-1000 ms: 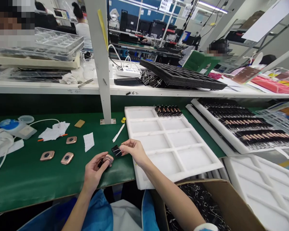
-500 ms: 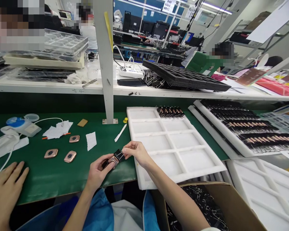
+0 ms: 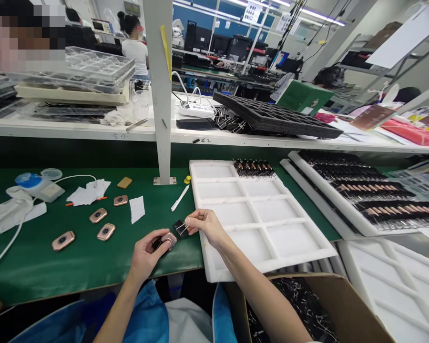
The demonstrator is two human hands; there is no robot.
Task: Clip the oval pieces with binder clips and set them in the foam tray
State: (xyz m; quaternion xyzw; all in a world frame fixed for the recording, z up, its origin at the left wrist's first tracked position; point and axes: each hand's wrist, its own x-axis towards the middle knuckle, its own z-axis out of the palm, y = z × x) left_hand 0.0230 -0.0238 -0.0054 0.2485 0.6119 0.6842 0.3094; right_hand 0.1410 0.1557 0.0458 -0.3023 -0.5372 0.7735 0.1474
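Observation:
My left hand (image 3: 152, 250) is closed around a rose-gold smartwatch case (image 3: 169, 239), thumb on its face. A black piece, probably a binder clip (image 3: 157, 243), shows on the case's left side, partly covered by my fingers. My right hand (image 3: 205, 225) pinches the wire handles of another black binder clip (image 3: 179, 228), just up and right of the case with a small gap between them. Several more watch cases lie on the green mat to the left, among them one near the front (image 3: 63, 241) and one farther back (image 3: 120, 200).
A white foam tray (image 3: 257, 224) holds a row of clipped cases (image 3: 253, 167) at its back. Fuller trays (image 3: 372, 190) stand at right. A cardboard box (image 3: 350, 305) of binder clips is below. A pen (image 3: 180, 197) and paper (image 3: 137, 209) lie on the mat.
The right-hand binder clip has come away from the watch case, slightly to the right. Another person's hand has drawn back at left, leaving one more case on the mat; others there have shifted.

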